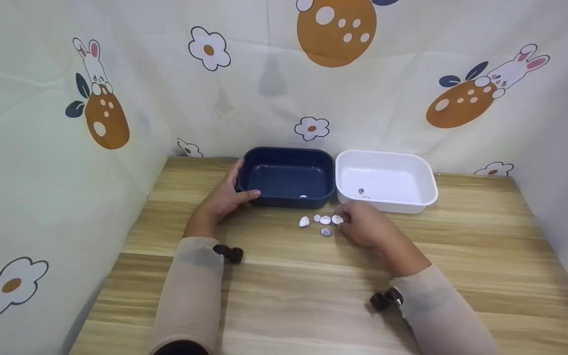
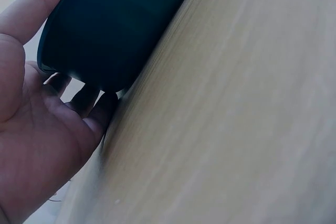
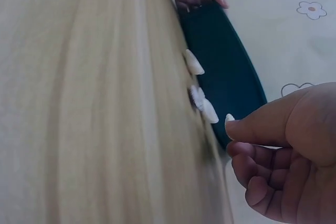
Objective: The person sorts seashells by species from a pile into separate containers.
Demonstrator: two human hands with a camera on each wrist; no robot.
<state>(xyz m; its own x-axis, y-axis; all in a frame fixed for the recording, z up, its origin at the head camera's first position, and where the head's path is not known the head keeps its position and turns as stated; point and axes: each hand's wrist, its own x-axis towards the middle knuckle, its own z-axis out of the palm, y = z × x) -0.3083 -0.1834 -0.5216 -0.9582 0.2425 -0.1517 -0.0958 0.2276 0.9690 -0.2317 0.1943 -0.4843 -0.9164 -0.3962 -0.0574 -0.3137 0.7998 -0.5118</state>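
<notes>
My left hand (image 1: 222,199) grips the left end of a dark blue plastic bin (image 1: 289,203), thumb at its front corner. In the left wrist view the fingers (image 2: 100,111) curl against the bin's end. A small white seashell (image 1: 337,219) is pinched between thumb and fingertips of my right hand (image 1: 365,224), just in front of the bins. Left of it on the table lie several small shells, among them a white shell (image 1: 304,222) and a greyish shell (image 1: 326,231). One white piece (image 1: 303,196) shows inside the blue bin.
A white plastic bin (image 1: 427,202) stands right beside the blue one, with a small dark shell (image 1: 361,191) and another bit inside. Both bins sit on a wood-grain table (image 1: 284,296), near its back edge. A patterned cloth (image 1: 244,98) hangs behind.
</notes>
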